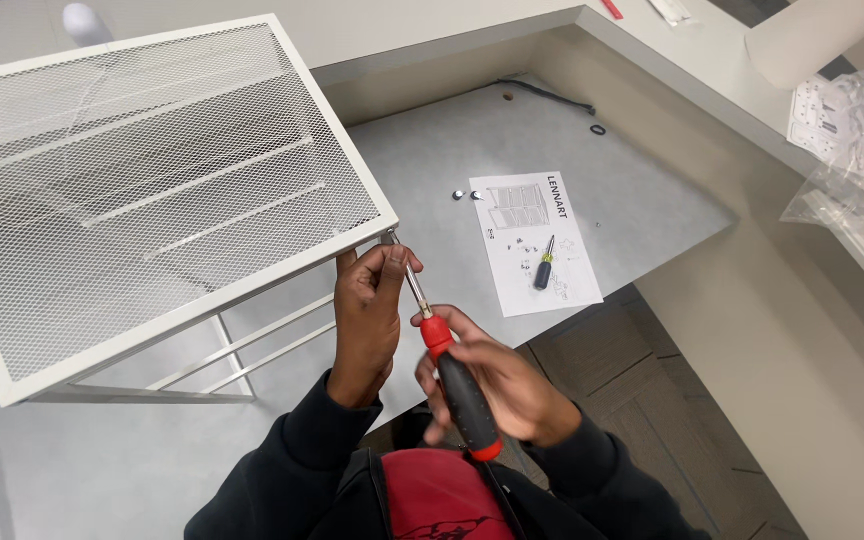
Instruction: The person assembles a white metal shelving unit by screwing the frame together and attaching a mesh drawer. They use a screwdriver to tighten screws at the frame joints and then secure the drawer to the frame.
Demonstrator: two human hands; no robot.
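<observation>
The screwdriver (457, 375), with its red-and-black ribbed handle and thin steel shaft, pointed up at the near right corner of the white mesh metal frame (152, 180). The right hand (497, 385) was wrapped around the handle. The left hand (367, 310) pinched the shaft near the tip. A paper instruction sheet (537, 240) lay flat to the right on the grey tabletop (642, 200).

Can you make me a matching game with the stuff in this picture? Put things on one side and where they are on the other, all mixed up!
Things:
1. Long screwdriver with red and black handle
2. Small screwdriver with yellow and black handle
3. Clear crinkly plastic bag
4. White metal mesh frame

Places:
A. Lying on the white paper instruction sheet
B. On the raised ledge at the right
C. In the right hand
D. Next to the left hand

Pairs: 1-C, 2-A, 3-B, 4-D
</observation>
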